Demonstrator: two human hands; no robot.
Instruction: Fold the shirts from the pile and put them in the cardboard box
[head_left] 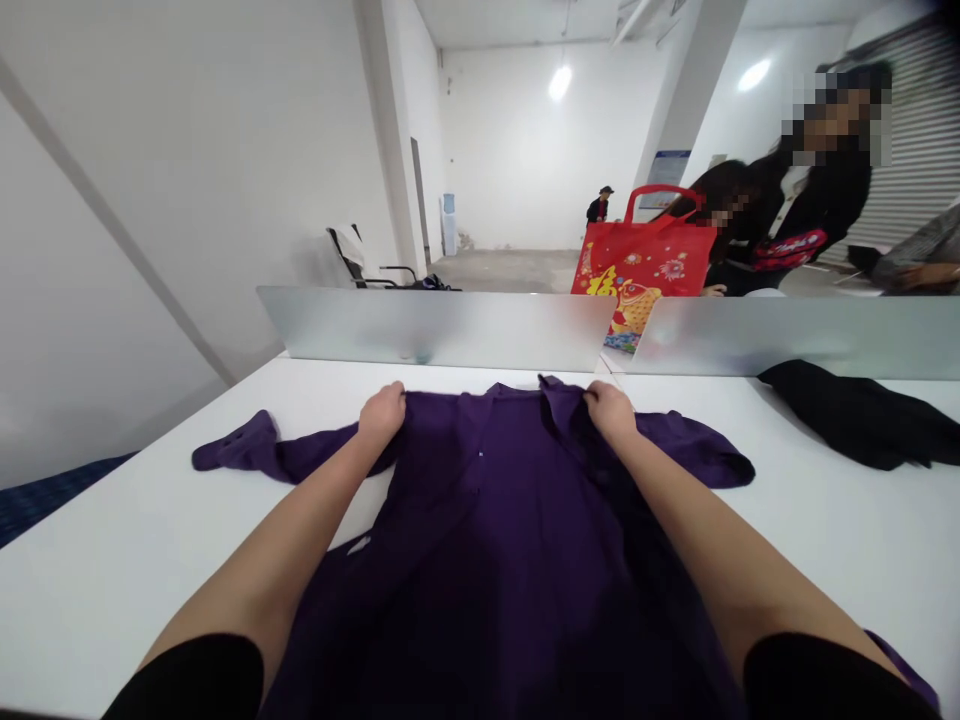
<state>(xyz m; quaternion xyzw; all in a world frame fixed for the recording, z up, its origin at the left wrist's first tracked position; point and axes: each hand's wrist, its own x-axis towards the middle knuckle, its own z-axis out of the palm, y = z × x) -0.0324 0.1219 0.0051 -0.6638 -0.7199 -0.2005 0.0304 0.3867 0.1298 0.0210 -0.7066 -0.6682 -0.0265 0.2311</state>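
A dark purple button shirt (pixel 495 540) lies spread on the white table (pixel 112 540), collar towards the far edge and sleeves out to both sides. My left hand (pixel 382 413) is closed on the shirt's left shoulder. Gripping the right shoulder beside the collar is my right hand (pixel 610 409), its fingers curled into the cloth. Both forearms stretch forward over the shirt body.
A low frosted divider (pixel 442 325) runs along the table's far edge. A black garment (pixel 862 420) lies at the right. Behind the divider stand a red bag (pixel 645 260), other people (pixel 810 210) and a chair (pixel 352 260).
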